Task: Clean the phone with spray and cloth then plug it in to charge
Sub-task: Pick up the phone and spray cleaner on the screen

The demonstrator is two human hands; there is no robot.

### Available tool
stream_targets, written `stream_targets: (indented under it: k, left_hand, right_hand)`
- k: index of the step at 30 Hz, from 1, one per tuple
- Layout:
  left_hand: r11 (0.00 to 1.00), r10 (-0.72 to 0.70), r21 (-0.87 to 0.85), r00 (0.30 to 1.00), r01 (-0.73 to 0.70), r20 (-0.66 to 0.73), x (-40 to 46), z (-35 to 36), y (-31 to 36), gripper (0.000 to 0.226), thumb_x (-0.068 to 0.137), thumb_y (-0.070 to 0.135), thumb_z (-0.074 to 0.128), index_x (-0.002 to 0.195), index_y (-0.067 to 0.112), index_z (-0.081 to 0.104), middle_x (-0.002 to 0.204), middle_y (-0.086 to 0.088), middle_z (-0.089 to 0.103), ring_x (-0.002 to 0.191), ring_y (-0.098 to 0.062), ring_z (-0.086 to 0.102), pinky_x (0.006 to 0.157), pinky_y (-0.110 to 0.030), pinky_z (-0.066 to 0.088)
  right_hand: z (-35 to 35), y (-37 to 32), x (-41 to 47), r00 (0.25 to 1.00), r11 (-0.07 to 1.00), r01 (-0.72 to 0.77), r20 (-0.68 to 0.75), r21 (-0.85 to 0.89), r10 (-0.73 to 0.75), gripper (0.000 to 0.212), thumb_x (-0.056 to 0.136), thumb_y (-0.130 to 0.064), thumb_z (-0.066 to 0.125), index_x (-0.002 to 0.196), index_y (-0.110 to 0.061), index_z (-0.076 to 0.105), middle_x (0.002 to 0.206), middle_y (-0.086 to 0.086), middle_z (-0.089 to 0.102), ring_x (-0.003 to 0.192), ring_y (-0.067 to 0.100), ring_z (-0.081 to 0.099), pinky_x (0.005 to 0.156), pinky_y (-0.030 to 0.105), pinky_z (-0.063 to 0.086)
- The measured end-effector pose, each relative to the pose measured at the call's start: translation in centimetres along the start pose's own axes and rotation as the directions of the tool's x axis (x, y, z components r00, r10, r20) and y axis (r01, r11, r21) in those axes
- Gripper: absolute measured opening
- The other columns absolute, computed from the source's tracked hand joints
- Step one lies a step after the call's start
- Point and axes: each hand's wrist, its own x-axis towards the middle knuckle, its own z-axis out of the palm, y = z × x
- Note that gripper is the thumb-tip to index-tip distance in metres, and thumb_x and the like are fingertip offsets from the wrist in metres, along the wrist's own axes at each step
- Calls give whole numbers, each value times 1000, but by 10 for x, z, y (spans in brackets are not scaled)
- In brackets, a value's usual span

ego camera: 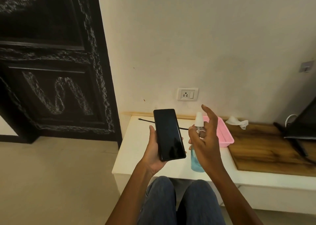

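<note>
Head view
Left hand (154, 149): we cradle the phone (169, 134) from below, thumb on its left edge, fingertips curled round its right edge.
Phone: dark screen up, tilted, held above the desk's (136, 153) left part.
Right hand (206, 139): we grip the spray bottle (198, 156) around its upper half; the index finger is raised above the white cap, other fingers spread.
Bottle: upright, blue liquid in the lower half, just right of the phone, not touching it.
Cable (147, 120): lies on the desk behind the phone, its free end near the back-left corner.
Tray (225, 136): pink, behind the right hand.
Cloth (237, 122): crumpled on the wooden board (266, 149), by the wall.
Socket (187, 94): on the wall above the desk's back edge.
Open room: bare floor (51, 173) left of the desk's edge; white desk surface shows around the hands.
</note>
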Motion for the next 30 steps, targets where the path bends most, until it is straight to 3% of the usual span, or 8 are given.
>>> stream_targets:
  k: [3, 5, 8, 15, 19, 21, 26, 30]
  left_hand:
    - [1000, -19, -23, 1000, 19, 11, -1, 1, -3, 70, 80, 75, 32, 124, 28, 59, 123, -15, 65, 113, -35, 62, 98, -58, 45]
    - [1000, -29, -7, 999, 29, 31, -1, 1, -5, 72, 79, 77, 31, 126, 28, 56, 124, -15, 64, 114, -36, 61, 102, -61, 39]
    - [999, -36, 7, 998, 36, 46, 0, 3, -8, 73, 78, 79, 31, 124, 30, 58, 123, -15, 65, 114, -35, 61, 103, -61, 38]
    - [1000, -25, 17, 1000, 25, 3, 2, 5, -11, 73, 67, 80, 39, 122, 35, 58, 129, -12, 61, 119, -34, 58, 107, -58, 36]
    - [999, -32, 36, 999, 33, -17, 1, 4, -8, 81, 67, 81, 37, 129, 32, 55, 128, -12, 62, 120, -33, 57, 107, -55, 38]
    - [999, -33, 25, 999, 33, -10, 1, 4, -6, 82, 68, 82, 36, 131, 32, 54, 131, -13, 60, 122, -34, 55, 108, -56, 36]
    - [998, -9, 56, 1000, 9, 1, 3, 2, -1, 79, 75, 81, 24, 133, 33, 51, 128, -11, 63, 118, -33, 58, 104, -54, 41]
    - [998, -29, 55, 1000, 29, -2, 5, 2, -3, 78, 76, 81, 21, 134, 36, 49, 130, -9, 61, 119, -32, 58, 100, -52, 45]
  right_hand:
    - [-5, -4, 12, 998, 996, 35, -40, -84, -38, 56, 81, -11, 67, 125, -27, 37, 95, -32, 48, 73, -2, 59, 59, 11, 52]
    - [-7, -8, 21, 997, 986, 69, -18, -154, -73, 59, 81, -6, 70, 129, -21, 38, 109, -35, 42, 72, 3, 60, 62, 6, 50]
    - [-8, -11, 32, 998, 967, 65, 28, -248, -60, 59, 83, -6, 68, 132, -20, 38, 121, -21, 42, 68, 12, 58, 63, 4, 48]
    - [-7, -4, 38, 999, 928, 2, 38, -373, 13, 52, 84, -7, 63, 129, -22, 40, 90, -10, 54, 58, 11, 56, 56, 10, 45]
    - [-5, 4, 24, 999, 924, -35, -2, -381, 37, 48, 85, -9, 63, 125, -25, 42, 76, -15, 51, 59, 13, 57, 60, 24, 53]
    - [-8, 9, 11, 999, 931, -28, 17, -364, 36, 51, 84, -9, 64, 125, -31, 41, 79, -22, 50, 61, 12, 58, 60, 21, 54]
    - [-9, 19, -35, 986, 916, -16, 145, -402, 81, 55, 84, -11, 66, 119, -42, 38, 70, -14, 54, 55, 10, 58, 53, 14, 50]
    - [-4, 18, -46, 971, 928, -48, 202, -369, 130, 58, 83, -15, 67, 113, -50, 31, 86, -13, 55, 66, 9, 61, 56, 3, 47]
